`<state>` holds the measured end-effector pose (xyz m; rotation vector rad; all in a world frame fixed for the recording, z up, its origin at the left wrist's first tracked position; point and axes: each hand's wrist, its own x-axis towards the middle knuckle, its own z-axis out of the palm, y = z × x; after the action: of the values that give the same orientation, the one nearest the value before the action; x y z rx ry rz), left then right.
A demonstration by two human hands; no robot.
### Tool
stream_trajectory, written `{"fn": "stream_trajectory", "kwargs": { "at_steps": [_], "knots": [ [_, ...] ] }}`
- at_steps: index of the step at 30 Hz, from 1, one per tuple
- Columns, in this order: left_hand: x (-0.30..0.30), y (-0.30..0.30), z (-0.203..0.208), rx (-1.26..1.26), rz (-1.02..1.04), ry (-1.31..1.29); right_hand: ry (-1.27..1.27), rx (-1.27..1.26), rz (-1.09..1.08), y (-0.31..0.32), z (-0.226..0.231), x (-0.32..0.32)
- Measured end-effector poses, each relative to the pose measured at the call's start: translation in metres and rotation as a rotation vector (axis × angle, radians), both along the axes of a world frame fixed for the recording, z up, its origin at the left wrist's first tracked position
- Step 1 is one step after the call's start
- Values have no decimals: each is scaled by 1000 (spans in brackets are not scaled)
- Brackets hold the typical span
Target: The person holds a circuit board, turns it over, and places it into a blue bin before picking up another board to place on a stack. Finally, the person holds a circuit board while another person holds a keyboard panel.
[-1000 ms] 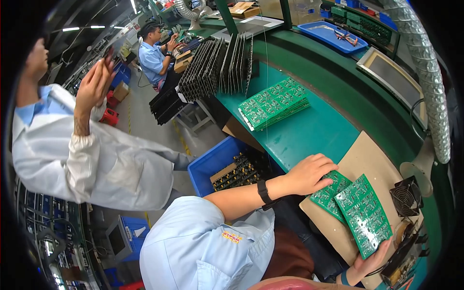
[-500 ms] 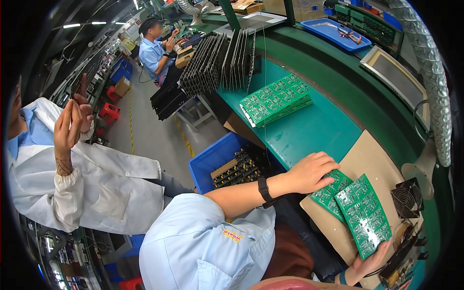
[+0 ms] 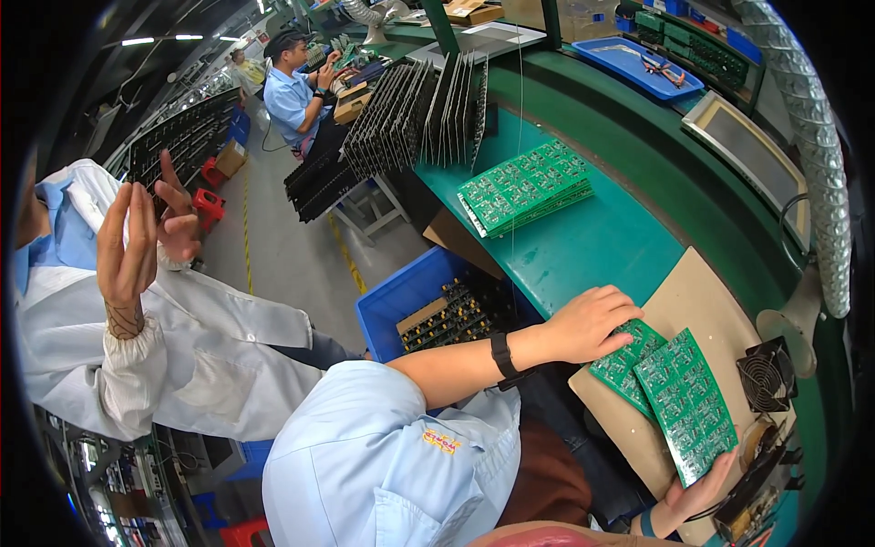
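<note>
Two green printed circuit boards overlap above a brown cardboard sheet (image 3: 629, 447). My left hand (image 3: 592, 324) grips the upper end of the left circuit board (image 3: 629, 363), its thumb on the face and its fingers curled over the edge. The right circuit board (image 3: 688, 401) lies partly over the left one and is tilted against it. My right hand (image 3: 706, 488) holds this board by its lower right corner; part of that hand is hidden behind the board. A stack of similar green circuit boards (image 3: 524, 187) rests farther away on the green bench mat (image 3: 583, 251).
Black slotted racks (image 3: 392, 118) stand beyond the stack. A blue bin (image 3: 383, 319) with dark parts sits left of the bench. At right are a small black fan (image 3: 764, 376) and a silver duct (image 3: 816, 164). A person in a white coat (image 3: 228, 365) stands close at left.
My hands and the two circuit boards stay almost in place, with a slight shift of the view. At left, the white-coated person's hands have moved apart.
</note>
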<state>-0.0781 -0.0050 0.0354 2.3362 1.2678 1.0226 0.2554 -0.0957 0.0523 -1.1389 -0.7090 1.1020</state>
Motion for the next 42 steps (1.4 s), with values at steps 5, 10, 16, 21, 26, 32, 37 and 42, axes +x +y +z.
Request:
{"fn": "stream_trajectory", "kwargs": {
  "at_steps": [5, 10, 16, 21, 26, 32, 37, 42],
  "knots": [
    [-1, 2, 11, -4, -13, -28, -90, -48, -41, -5, 24, -6],
    [-6, -1, 18, -7, -11, -41, -104, -69, -49, -7, 33, -9],
    [-6, -1, 10, 17, 3, -32, -104, -11, -13, -8, 19, -5],
    [-2, -2, 5, 22, 10, -33, -76, -22, -17, -9, 14, -1],
    [-2, 1, 1, 41, 25, -29, -32, 6, 4, -3, 7, -2],
    [2, -1, -6, 54, 29, -32, 9, 5, -8, -5, 0, 0],
    [4, -1, -11, 65, 28, -26, -23, 13, -10, -6, -7, 2],
    [5, -1, -14, 70, 34, -15, -36, 29, -21, -4, -13, 4]
  ]
}}
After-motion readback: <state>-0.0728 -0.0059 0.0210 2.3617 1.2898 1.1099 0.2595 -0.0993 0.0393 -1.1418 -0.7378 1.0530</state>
